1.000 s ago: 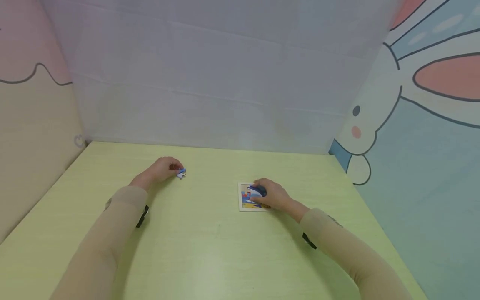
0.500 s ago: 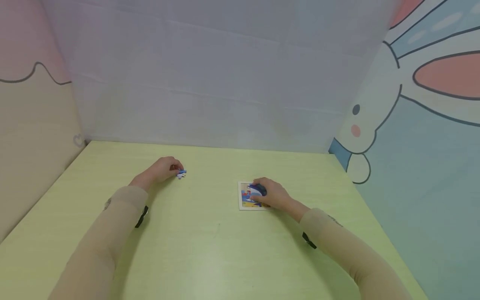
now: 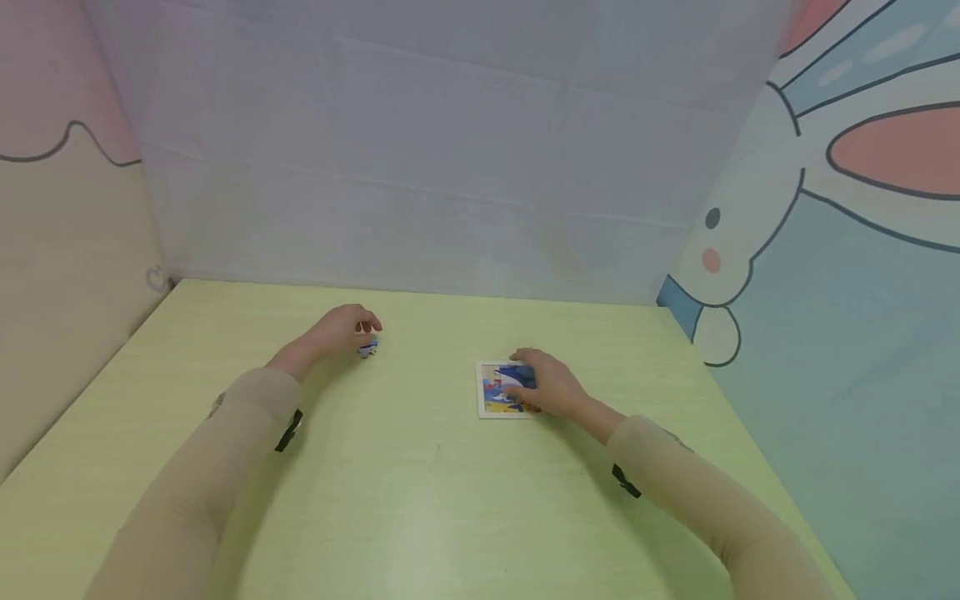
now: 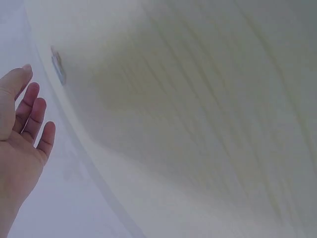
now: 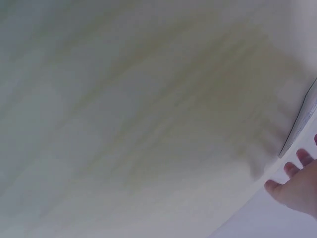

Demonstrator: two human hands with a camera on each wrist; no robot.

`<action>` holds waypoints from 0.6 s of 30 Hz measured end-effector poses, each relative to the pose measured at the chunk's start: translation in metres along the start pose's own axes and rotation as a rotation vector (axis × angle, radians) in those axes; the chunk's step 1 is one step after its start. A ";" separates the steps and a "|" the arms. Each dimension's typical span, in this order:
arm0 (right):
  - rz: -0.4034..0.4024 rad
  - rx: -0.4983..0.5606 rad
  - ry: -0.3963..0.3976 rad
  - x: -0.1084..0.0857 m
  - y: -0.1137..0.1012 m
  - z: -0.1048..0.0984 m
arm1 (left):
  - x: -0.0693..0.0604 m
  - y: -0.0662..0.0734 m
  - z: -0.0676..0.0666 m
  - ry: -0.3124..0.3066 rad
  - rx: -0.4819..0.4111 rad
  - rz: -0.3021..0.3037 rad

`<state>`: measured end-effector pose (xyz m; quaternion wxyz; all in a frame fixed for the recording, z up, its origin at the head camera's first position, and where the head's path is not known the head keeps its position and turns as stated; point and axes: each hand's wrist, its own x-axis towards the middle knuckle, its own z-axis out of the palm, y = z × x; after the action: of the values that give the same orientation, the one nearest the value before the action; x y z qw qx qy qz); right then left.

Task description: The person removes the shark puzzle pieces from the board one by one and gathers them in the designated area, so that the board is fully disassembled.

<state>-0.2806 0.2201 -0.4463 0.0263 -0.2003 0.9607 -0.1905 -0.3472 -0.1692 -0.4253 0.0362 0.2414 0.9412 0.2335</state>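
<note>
On the far left of the table lies a small blue-and-white jigsaw piece (image 3: 367,348); whether more than one lies there I cannot tell. My left hand (image 3: 337,332) hovers at it with loosely bent fingers. In the left wrist view a gap shows between the left hand (image 4: 22,119) and the piece (image 4: 58,68). Right of the middle, a white-framed jigsaw puzzle (image 3: 501,390) with a dolphin picture lies flat. Over its right side my right hand (image 3: 553,385) spreads thumb and fingers, hiding part of it. The right wrist view shows those fingers (image 5: 291,168) near the puzzle's edge (image 5: 299,124).
The pale yellow-green table (image 3: 420,483) runs back to a whitish sheet (image 3: 420,167). A wall with a painted rabbit (image 3: 738,225) stands on the right, and a pink and cream wall (image 3: 67,250) on the left.
My left fingers have let go of the jigsaw piece and risen, the hand shifting slightly right and away from me. My right hand has loosened and shifted slightly right on the framed puzzle.
</note>
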 end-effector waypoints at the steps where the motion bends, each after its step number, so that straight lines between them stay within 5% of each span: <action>1: 0.008 -0.014 0.009 -0.001 0.000 0.000 | 0.001 0.005 0.000 0.011 0.015 0.011; 9: 0.095 -0.026 0.066 -0.011 -0.005 0.004 | 0.008 0.053 0.010 0.097 0.084 0.060; 18: 0.159 -0.025 0.088 -0.018 -0.003 0.010 | 0.026 0.104 0.046 0.098 0.035 0.066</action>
<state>-0.2618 0.2205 -0.4552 -0.0034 -0.1153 0.9760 -0.1845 -0.3160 -0.0571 -0.4174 -0.0219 0.2612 0.9373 0.2297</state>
